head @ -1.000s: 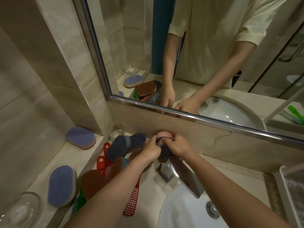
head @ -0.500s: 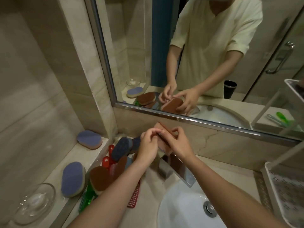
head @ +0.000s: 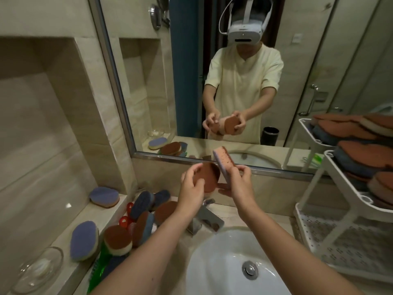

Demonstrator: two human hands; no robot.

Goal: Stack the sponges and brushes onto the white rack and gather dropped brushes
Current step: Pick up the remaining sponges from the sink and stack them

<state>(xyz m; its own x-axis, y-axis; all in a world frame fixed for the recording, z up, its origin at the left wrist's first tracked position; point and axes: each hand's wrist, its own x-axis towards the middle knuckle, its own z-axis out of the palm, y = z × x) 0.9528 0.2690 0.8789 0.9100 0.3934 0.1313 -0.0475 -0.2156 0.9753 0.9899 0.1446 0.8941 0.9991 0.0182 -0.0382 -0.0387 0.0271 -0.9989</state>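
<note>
Two sponges up over the faucet (head: 205, 218) — rack waits at right.

Left hand (head: 192, 186): grip curled round a brown-faced sponge (head: 209, 177), face toward the camera. Right hand (head: 240, 184): grip pinching a second sponge (head: 223, 161) edge-on, probably to pair them for the white rack (head: 331, 237), whose upper tiers already hold sponges. A loose pile (head: 146, 211) of sponges and brushes sits on the tabletop (head: 280, 218) at left. Half a second back the hands were bunched lower — now raised, one sponge each.
</note>
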